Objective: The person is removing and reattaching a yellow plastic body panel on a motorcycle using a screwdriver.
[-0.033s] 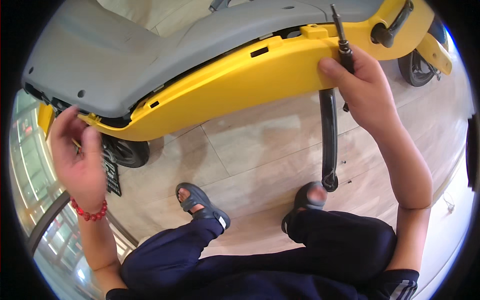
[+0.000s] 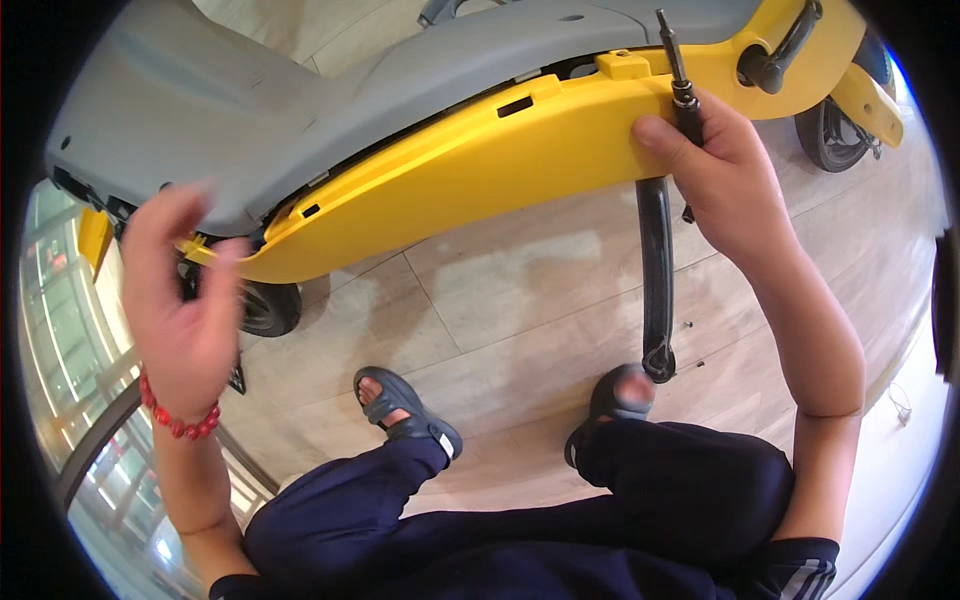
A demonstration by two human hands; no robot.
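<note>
A long yellow side panel [image 2: 450,175] runs along the lower edge of a grey scooter body [image 2: 200,130], with a dark gap showing between the two. My right hand [image 2: 730,175] grips a black-handled screwdriver [image 2: 683,95], its metal shaft pointing up. The thumb of that hand lies against the panel's lower right part. By the panel's left end is my left hand [image 2: 185,310], fingers apart and somewhat blurred, with a red bead bracelet at the wrist. Nothing shows in it; whether its fingers touch the panel I cannot tell.
A black bar [image 2: 655,270] hangs below the panel to near my right foot. Small dark pieces [image 2: 690,324] lie on the wood-look floor. Wheels show at the right [image 2: 830,140] and left [image 2: 272,310]. A black lever [image 2: 785,60] sticks out at upper right. Glass panes stand at far left.
My left hand has moved a little to the right, now in front of the panel's left end. My right hand and the screwdriver have barely shifted left.
</note>
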